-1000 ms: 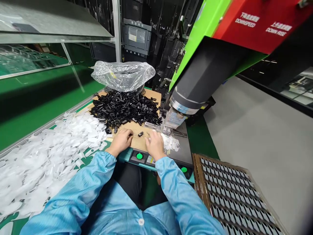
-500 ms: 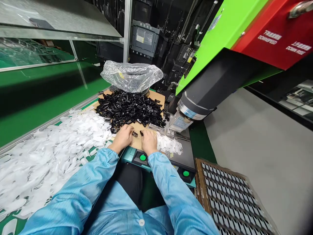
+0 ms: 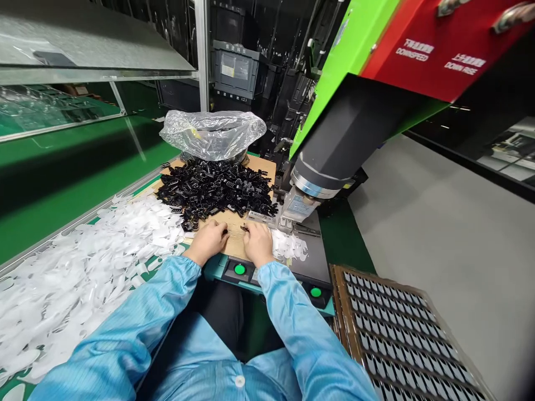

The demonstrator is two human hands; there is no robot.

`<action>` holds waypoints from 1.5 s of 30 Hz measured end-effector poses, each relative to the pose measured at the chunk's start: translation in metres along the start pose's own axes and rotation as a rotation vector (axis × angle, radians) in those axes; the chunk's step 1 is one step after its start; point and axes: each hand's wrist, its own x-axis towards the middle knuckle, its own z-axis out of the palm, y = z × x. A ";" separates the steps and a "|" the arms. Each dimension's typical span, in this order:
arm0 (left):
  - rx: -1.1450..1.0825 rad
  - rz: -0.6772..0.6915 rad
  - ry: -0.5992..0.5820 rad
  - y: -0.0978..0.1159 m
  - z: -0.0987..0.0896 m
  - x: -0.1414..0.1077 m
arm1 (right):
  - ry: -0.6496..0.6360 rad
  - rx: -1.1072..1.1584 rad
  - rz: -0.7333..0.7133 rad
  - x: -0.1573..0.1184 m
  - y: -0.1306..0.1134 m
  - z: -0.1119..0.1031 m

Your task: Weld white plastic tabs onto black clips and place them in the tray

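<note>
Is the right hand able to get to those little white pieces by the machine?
Probably yes: the little white pile lies just beside the right hand with nothing between them, though its fingers seem to hold a small black piece.

The single head view looks forward and down from the wearer's head, close above the blue sleeves (image 3: 137,328) at the bottom. Both the left hand (image 3: 209,239) and right hand (image 3: 258,243) fall near mid-frame; the green-and-red machine (image 3: 413,50) looms nearby, upper right.
</note>
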 end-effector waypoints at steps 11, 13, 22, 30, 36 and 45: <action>-0.012 0.049 -0.010 0.042 -0.001 0.035 | 0.239 -0.018 0.335 -0.022 0.127 -0.048; 0.018 0.039 -0.047 0.050 0.004 0.040 | 0.243 -0.016 0.345 -0.022 0.137 -0.047; -0.193 0.033 0.025 0.059 0.005 0.040 | 0.158 -0.112 0.258 -0.015 0.142 -0.033; -0.384 0.225 0.088 0.148 0.018 0.088 | 0.095 -0.191 0.210 -0.016 0.137 -0.042; -0.368 0.288 0.113 0.170 0.039 0.101 | 0.067 -0.172 0.223 -0.017 0.137 -0.041; -0.137 0.361 0.051 0.179 0.032 0.096 | 0.057 -0.143 0.249 -0.014 0.135 -0.041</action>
